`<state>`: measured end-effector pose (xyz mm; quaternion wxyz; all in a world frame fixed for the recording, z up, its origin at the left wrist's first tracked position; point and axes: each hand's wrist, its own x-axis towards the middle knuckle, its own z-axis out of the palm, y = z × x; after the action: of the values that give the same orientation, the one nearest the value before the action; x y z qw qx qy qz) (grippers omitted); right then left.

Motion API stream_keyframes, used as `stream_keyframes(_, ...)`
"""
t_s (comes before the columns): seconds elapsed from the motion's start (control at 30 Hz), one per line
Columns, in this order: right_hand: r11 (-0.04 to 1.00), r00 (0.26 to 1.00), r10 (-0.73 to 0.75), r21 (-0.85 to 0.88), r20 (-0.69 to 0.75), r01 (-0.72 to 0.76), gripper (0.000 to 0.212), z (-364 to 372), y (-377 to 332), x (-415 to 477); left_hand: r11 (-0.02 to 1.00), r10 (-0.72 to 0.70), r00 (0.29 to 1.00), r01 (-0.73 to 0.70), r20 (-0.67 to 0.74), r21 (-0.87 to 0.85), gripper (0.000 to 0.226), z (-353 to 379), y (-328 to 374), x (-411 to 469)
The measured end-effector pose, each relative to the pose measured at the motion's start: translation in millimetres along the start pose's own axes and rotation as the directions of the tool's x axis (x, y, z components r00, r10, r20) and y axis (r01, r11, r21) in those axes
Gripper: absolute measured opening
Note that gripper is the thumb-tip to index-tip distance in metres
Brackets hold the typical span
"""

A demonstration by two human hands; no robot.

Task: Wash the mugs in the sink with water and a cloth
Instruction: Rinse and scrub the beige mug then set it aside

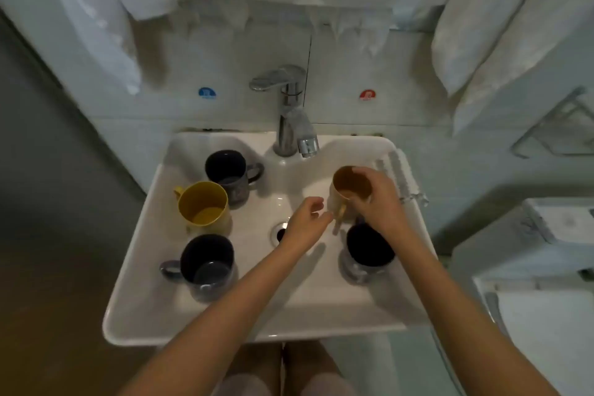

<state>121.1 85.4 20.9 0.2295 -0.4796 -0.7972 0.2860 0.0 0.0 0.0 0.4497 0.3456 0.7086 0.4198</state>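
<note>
tan mug (348, 182): it is sitting upright in the person's grip, above the back right of the sink (225, 331), just in front of the faucet (291, 112) spout, mouth facing up.
right hand (376, 199): it is gripping the tan mug from above, fingers (360, 198) curling over the near side of the rim.
left hand (305, 222): it is hovering over the drain (278, 231), just beside the mug's handle (339, 219). its fingers are hanging loosely curled and pinching nothing.
other mugs: a yellow mug (204, 206) is standing on the left side of the sink. one dark mug (225, 170) is touching it from behind, a second dark mug (205, 262) is standing nearer on the left, and a third dark mug (369, 246) is waiting under the right wrist.
water: i am not seeing a stream from the spout, though the blur is making that hard to judge.
cloth: a ribbed white thing (398, 177) is lying on the right rim. i cannot tell whether it is the cloth.
handling: the mug is looking rigid and glazed, so it is likely getting slippery when wet and chipping if knocked on the basin. a rim grip alone is looking weak. taking the handle or wrapping the body is seeming safer, with care for the dark mug close below.
stage: judging by the dry-looking mugs, washing is only beginning.
</note>
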Motion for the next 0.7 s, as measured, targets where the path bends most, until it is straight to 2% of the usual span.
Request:
stream_keyframes(0.07, 0.987, 0.995, -0.094, -0.128, 0.045, 0.099, 0.055, 3, 10, 13, 0.997, 0.057, 0.998, -0.057, 0.007, 0.058, 0.038, 8, -10, 11)
stream_keyframes(0.13, 0.968, 0.989, -0.091, -0.221, 0.120, 0.116, 0.062, 3, 20, 28, 0.990, 0.089, 0.995, -0.093, 0.041, 0.102, 0.037, 17, -18, 22)
stream_keyframes(0.3, 0.974, 0.970, -0.105, -0.175, 0.220, 0.146, 0.069, 3, 31, 38, 0.961, 0.216, 0.974, -0.225, 0.070, 0.159, 0.023, 37, -27, 37)
stream_keyframes(0.37, 0.969, 0.971, -0.113, -0.192, 0.209, 0.154, 0.073, 1, 29, 36, 0.946, 0.253, 0.966, -0.260, 0.058, 0.191, 0.018, 40, -26, 36)
stream_keyframes(0.5, 0.957, 0.977, -0.114, -0.245, 0.180, 0.157, 0.078, 2, 14, 31, 0.939, 0.231, 0.973, -0.221, -0.007, 0.262, 0.020, 37, -17, 28)
stream_keyframes(0.6, 0.954, 0.985, -0.135, -0.254, 0.106, 0.159, 0.078, -2, -3, 30, 0.957, 0.217, 0.974, -0.198, -0.072, 0.211, 0.023, 25, -9, 21)
stream_keyframes(0.7, 0.950, 0.976, -0.203, -0.224, 0.084, 0.217, 0.079, -5, -22, 30, 0.955, 0.261, 0.955, -0.234, -0.140, 0.183, 0.020, 6, -5, 12)
